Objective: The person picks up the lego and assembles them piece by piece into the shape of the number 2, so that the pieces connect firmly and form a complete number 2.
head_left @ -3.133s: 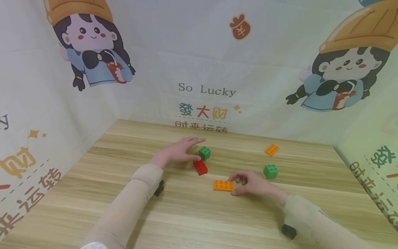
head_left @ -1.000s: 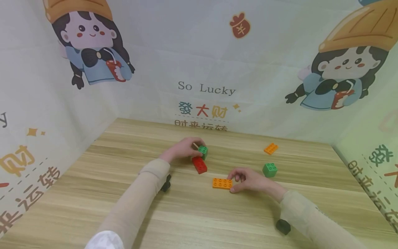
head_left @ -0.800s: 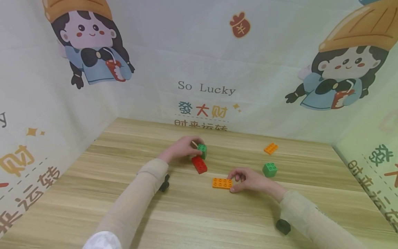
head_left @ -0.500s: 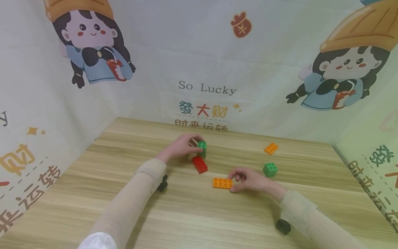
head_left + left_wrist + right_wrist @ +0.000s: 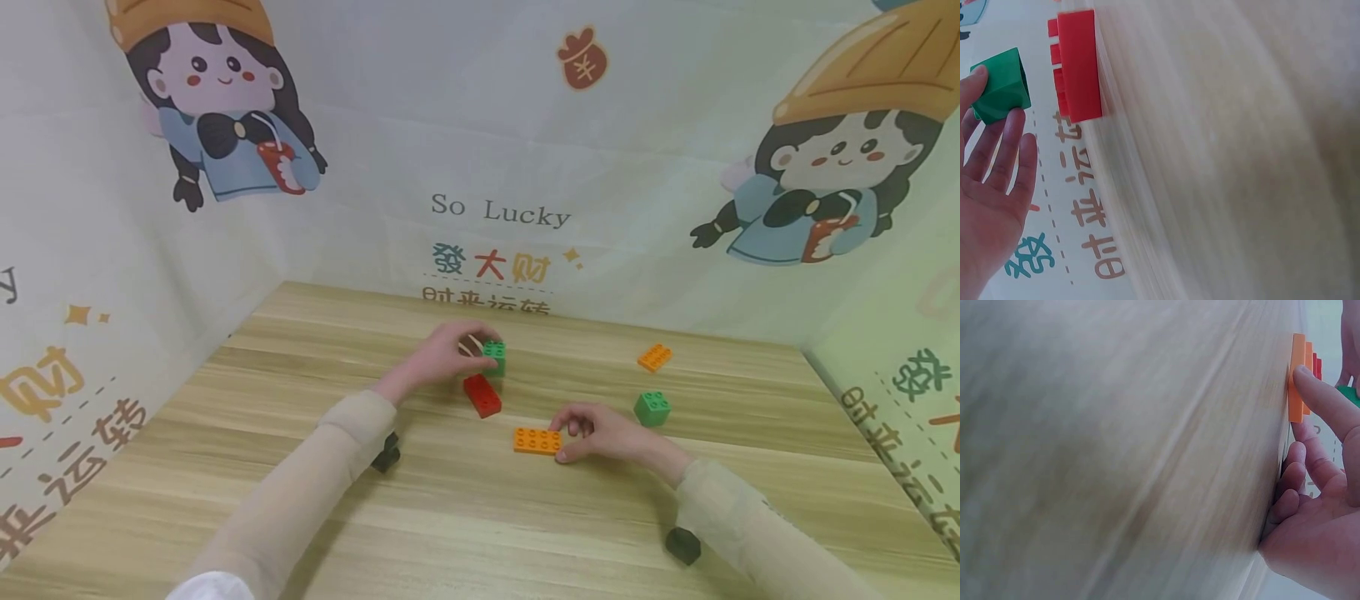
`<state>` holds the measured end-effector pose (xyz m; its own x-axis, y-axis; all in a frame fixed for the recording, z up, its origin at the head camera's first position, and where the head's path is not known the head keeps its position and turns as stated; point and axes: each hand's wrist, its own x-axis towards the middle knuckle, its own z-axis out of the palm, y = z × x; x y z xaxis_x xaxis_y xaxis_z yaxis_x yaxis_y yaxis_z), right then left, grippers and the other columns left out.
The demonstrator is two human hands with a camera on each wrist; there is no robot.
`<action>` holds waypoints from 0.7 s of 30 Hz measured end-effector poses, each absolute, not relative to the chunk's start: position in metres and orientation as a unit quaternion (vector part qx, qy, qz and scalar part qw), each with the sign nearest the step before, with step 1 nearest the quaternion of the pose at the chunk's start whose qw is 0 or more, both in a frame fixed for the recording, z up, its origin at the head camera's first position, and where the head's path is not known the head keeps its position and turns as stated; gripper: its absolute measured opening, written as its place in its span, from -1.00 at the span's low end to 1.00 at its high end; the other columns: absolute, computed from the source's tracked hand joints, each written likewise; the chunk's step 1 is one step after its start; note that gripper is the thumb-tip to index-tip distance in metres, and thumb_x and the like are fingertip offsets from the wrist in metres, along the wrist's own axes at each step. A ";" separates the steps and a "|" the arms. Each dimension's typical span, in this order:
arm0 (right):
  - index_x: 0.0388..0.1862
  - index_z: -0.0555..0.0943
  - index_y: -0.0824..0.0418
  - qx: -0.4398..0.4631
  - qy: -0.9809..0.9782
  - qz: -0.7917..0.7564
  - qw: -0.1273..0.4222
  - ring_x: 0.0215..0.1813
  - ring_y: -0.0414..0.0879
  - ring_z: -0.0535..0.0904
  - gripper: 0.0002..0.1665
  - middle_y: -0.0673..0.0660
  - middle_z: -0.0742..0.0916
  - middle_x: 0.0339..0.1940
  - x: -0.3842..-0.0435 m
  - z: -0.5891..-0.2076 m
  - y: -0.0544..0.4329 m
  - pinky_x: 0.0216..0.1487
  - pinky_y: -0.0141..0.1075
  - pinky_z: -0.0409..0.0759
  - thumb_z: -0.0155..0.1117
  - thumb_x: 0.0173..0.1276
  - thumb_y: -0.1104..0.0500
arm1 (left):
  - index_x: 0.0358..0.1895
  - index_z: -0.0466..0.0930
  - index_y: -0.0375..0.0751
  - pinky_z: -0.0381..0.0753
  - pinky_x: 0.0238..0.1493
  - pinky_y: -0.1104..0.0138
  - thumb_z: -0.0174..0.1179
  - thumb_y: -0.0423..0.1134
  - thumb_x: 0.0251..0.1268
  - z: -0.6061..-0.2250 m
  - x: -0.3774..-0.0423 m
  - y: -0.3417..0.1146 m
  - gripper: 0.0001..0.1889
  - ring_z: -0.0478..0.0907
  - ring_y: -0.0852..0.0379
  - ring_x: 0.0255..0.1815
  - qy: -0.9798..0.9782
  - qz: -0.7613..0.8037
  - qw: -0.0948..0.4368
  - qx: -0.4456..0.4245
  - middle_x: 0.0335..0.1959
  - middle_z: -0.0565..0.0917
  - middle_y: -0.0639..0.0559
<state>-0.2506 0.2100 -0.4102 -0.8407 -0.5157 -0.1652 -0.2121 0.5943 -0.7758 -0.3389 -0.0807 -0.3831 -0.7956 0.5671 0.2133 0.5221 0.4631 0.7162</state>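
Observation:
Pinched between the thumb and fingers of my left hand point(image 5: 444, 352) is a square green toy brick point(image 5: 495, 350), studs up in the head view. The left wrist view shows that green brick point(image 5: 1005, 86) raised off the table, its hollow underside partly turned to the camera. Just nearer than it lies a red toy brick point(image 5: 482, 396) on the wood. My right hand point(image 5: 611, 435) rests on the table and pinches the right end of a flat orange toy brick point(image 5: 534, 442). In the right wrist view the thumb lies against the orange brick point(image 5: 1297, 403).
A second green brick point(image 5: 652, 409) stands behind my right wrist. Farther back on the right lies another flat orange brick point(image 5: 655, 357). Printed cloth point(image 5: 495, 150) walls the wooden table point(image 5: 450, 517) at the back and both sides.
My left hand, open beside the green brick at first, has closed on it and lifted it, moving it back from the red brick and lately a little right. The right hand stays on the orange brick.

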 end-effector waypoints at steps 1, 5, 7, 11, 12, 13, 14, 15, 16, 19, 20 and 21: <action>-0.03 0.60 0.21 -0.209 0.872 -0.401 0.190 -0.25 -0.07 0.30 -0.58 0.05 0.47 -0.28 -0.250 -0.410 0.210 -0.30 -0.41 0.25 0.51 0.16 0.13 | 0.08 0.61 -0.10 0.71 -0.02 0.31 0.41 -0.22 0.18 -0.383 -0.338 -0.080 -0.62 0.66 0.07 -0.12 0.853 0.413 0.027 0.317 -0.03 0.69 -0.05; -0.04 0.60 0.21 -0.207 0.870 -0.405 0.190 -0.25 -0.07 0.30 -0.58 0.06 0.46 -0.28 -0.249 -0.410 0.210 -0.29 -0.41 0.26 0.51 0.16 0.14 | 0.05 0.61 -0.08 0.71 -0.06 0.34 0.42 -0.23 0.16 -0.385 -0.334 -0.078 -0.63 0.67 0.10 -0.16 0.847 0.425 0.025 0.319 -0.07 0.70 -0.03; -0.04 0.60 0.22 -0.207 0.870 -0.406 0.190 -0.24 -0.07 0.30 -0.58 0.06 0.46 -0.28 -0.249 -0.409 0.210 -0.29 -0.41 0.26 0.51 0.16 0.14 | 0.05 0.61 -0.08 0.71 -0.07 0.34 0.43 -0.23 0.15 -0.386 -0.332 -0.077 -0.62 0.67 0.12 -0.17 0.844 0.428 0.025 0.322 -0.07 0.70 -0.03; -0.04 0.60 0.22 -0.208 0.871 -0.403 0.190 -0.24 -0.07 0.31 -0.58 0.05 0.47 -0.28 -0.250 -0.409 0.209 -0.28 -0.40 0.26 0.50 0.17 0.13 | 0.02 0.62 -0.07 0.71 -0.09 0.36 0.43 -0.22 0.14 -0.386 -0.326 -0.073 -0.64 0.68 0.15 -0.19 0.843 0.424 0.022 0.329 -0.05 0.71 -0.03; -0.04 0.60 0.22 -0.209 0.871 -0.402 0.190 -0.24 -0.07 0.31 -0.58 0.06 0.47 -0.28 -0.250 -0.409 0.209 -0.28 -0.40 0.26 0.50 0.17 0.13 | 0.01 0.61 -0.07 0.71 -0.09 0.37 0.43 -0.21 0.14 -0.387 -0.325 -0.072 -0.64 0.68 0.16 -0.20 0.844 0.423 0.022 0.331 -0.04 0.71 -0.03; -0.04 0.60 0.22 -0.209 0.873 -0.399 0.189 -0.24 -0.07 0.31 -0.59 0.06 0.47 -0.28 -0.250 -0.409 0.209 -0.28 -0.40 0.26 0.50 0.17 0.13 | 0.01 0.62 -0.07 0.71 -0.09 0.37 0.44 -0.21 0.14 -0.387 -0.323 -0.071 -0.65 0.68 0.17 -0.20 0.844 0.421 0.020 0.331 -0.04 0.71 -0.04; -0.04 0.60 0.21 -0.209 0.874 -0.396 0.189 -0.24 -0.07 0.31 -0.59 0.06 0.47 -0.28 -0.250 -0.408 0.209 -0.28 -0.41 0.26 0.50 0.17 0.12 | 0.00 0.62 -0.07 0.70 -0.09 0.38 0.44 -0.20 0.13 -0.387 -0.321 -0.070 -0.65 0.68 0.18 -0.21 0.845 0.420 0.020 0.331 -0.03 0.71 -0.04; -0.04 0.60 0.21 -0.209 0.875 -0.394 0.188 -0.25 -0.07 0.31 -0.59 0.05 0.47 -0.28 -0.250 -0.408 0.209 -0.29 -0.41 0.26 0.50 0.17 0.12 | 0.00 0.62 -0.08 0.70 -0.09 0.38 0.44 -0.20 0.13 -0.387 -0.319 -0.069 -0.65 0.68 0.18 -0.21 0.845 0.419 0.019 0.332 -0.03 0.71 -0.04; -0.04 0.60 0.21 -0.209 0.876 -0.391 0.188 -0.25 -0.07 0.31 -0.60 0.05 0.47 -0.29 -0.250 -0.408 0.209 -0.29 -0.41 0.26 0.50 0.17 0.12 | 0.00 0.62 -0.08 0.70 -0.10 0.39 0.44 -0.20 0.13 -0.387 -0.317 -0.067 -0.65 0.68 0.18 -0.21 0.845 0.420 0.020 0.332 -0.03 0.71 -0.04; -0.04 0.61 0.20 -0.208 0.880 -0.385 0.187 -0.26 -0.07 0.31 -0.60 0.05 0.48 -0.29 -0.249 -0.407 0.209 -0.29 -0.42 0.27 0.50 0.18 0.12 | -0.01 0.62 -0.08 0.69 -0.09 0.40 0.45 -0.20 0.11 -0.387 -0.311 -0.064 -0.64 0.67 0.18 -0.21 0.843 0.426 0.025 0.327 -0.04 0.71 -0.03; -0.04 0.61 0.21 -0.207 0.880 -0.384 0.187 -0.26 -0.08 0.31 -0.60 0.05 0.48 -0.29 -0.249 -0.407 0.209 -0.29 -0.42 0.27 0.50 0.18 0.12 | -0.01 0.62 -0.08 0.69 -0.09 0.40 0.45 -0.21 0.11 -0.387 -0.309 -0.063 -0.64 0.66 0.18 -0.21 0.843 0.428 0.027 0.325 -0.04 0.71 -0.02; -0.04 0.61 0.21 -0.207 0.880 -0.384 0.187 -0.26 -0.08 0.31 -0.60 0.05 0.48 -0.29 -0.249 -0.407 0.209 -0.29 -0.42 0.27 0.50 0.18 0.12 | -0.01 0.62 -0.08 0.69 -0.10 0.41 0.45 -0.21 0.11 -0.387 -0.307 -0.062 -0.64 0.66 0.18 -0.21 0.843 0.429 0.028 0.324 -0.04 0.70 -0.02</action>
